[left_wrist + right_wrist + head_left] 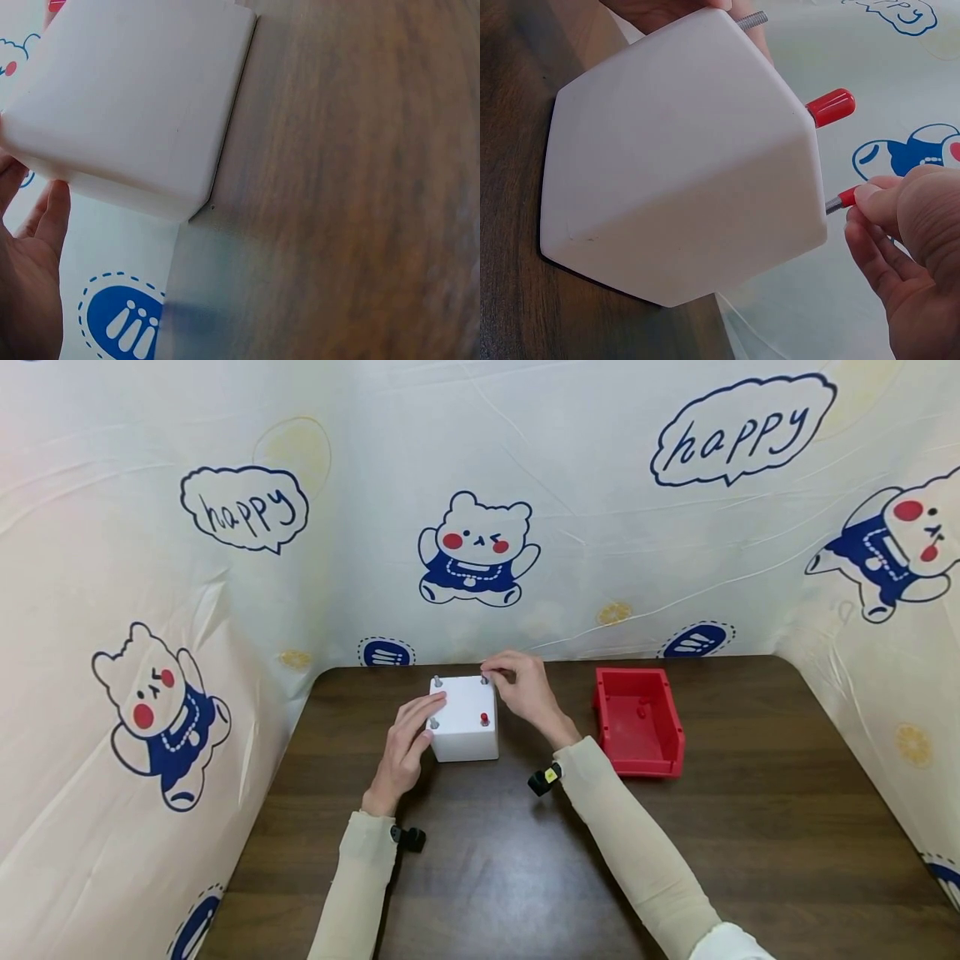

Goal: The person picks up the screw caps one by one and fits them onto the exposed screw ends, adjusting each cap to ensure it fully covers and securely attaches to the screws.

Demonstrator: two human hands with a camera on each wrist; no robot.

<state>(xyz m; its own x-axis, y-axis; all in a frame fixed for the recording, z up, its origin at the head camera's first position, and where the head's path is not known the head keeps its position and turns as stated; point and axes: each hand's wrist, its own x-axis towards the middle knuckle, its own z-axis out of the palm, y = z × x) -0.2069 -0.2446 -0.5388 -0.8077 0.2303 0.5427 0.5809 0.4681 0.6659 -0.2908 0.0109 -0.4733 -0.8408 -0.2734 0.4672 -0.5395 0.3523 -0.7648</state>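
A white box (463, 718) stands on the table, with threaded metal studs at the corners of its top. The near right stud carries a red cap (831, 108). My right hand (523, 689) pinches a second, smaller-looking red cap (847, 196) between thumb and fingertip, at the end of the far right stud (833, 206). From the left, my left hand (401, 752) rests on the box with extended fingers, the fingertips at its top edge and side. The far left stud (438, 681) and near left stud (434, 724) show bare metal.
Right of the box sits a red open bin (678, 752) with a few small red pieces (642, 708) inside. The dark wooden table (480, 877) reaches back to a printed cloth backdrop (592, 543), which also hangs at both sides.
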